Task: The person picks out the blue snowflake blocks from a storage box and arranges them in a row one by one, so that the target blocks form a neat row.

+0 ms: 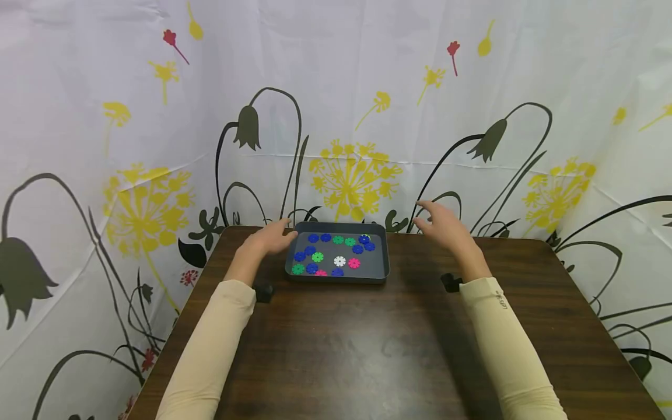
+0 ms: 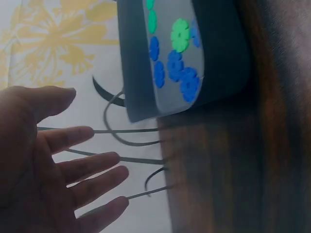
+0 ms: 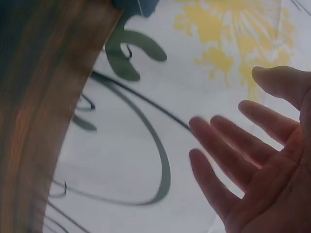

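Note:
A dark grey tray (image 1: pixel 367 273) lies near the far edge of the table, holding several flat notched plastic discs. Blue discs (image 1: pixel 312 268), green discs (image 1: pixel 317 256), pink discs (image 1: pixel 354 263) and one white disc (image 1: pixel 339 261) are scattered across it. My left hand (image 1: pixel 266 238) hovers by the tray's left end, fingers spread and nothing in them; the left wrist view shows a gap between the hand (image 2: pixel 73 160) and the tray (image 2: pixel 223 63). Off to the right of the tray, my right hand (image 1: pixel 446 228) is raised with its fingers extended and holds nothing.
The brown wooden table (image 1: pixel 336 350) spreads out in front of the tray. Behind it and along both sides hangs a white curtain (image 1: pixel 336 76) printed with yellow, red and grey-green flowers. Each wrist bears a black strap-on device (image 1: pixel 263 291).

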Demonstrator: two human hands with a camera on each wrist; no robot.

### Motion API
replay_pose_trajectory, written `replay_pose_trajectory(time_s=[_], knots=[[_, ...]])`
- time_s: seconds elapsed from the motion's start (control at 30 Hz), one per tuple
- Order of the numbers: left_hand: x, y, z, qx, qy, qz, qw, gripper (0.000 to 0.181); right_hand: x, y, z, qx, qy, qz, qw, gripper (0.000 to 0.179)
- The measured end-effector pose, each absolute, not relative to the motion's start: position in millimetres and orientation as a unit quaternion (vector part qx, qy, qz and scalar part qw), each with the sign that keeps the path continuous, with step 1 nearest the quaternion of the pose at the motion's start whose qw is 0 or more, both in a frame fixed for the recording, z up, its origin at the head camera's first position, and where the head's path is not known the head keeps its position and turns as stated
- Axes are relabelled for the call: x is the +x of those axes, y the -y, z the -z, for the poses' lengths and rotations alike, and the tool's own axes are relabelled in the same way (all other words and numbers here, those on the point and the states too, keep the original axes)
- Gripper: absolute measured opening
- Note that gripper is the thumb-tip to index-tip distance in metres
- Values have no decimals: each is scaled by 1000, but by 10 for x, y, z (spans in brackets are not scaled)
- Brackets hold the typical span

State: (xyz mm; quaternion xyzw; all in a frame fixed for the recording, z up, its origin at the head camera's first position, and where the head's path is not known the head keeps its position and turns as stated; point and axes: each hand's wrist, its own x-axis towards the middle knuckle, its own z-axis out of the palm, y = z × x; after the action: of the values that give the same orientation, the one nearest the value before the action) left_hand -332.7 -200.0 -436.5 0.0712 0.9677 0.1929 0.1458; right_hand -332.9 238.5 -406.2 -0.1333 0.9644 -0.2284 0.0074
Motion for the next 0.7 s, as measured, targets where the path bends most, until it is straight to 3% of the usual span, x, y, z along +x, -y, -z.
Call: replay_pose_trajectory(time_s=[0.2, 0.4, 0.7], knots=[[-3326, 2005, 4526, 39, -965, -228, 125, 65, -3378, -2121, 4200, -145, -963, 227, -15, 47], [-3314, 2001, 4683, 14, -955, -284, 87, 54, -3432, -1875, 4380, -137, -964, 229, 11, 42], [-3238, 1949, 4803, -8, -943, -319, 93, 46, -3524, -1583, 4654, -125, -967, 218, 42, 40]])
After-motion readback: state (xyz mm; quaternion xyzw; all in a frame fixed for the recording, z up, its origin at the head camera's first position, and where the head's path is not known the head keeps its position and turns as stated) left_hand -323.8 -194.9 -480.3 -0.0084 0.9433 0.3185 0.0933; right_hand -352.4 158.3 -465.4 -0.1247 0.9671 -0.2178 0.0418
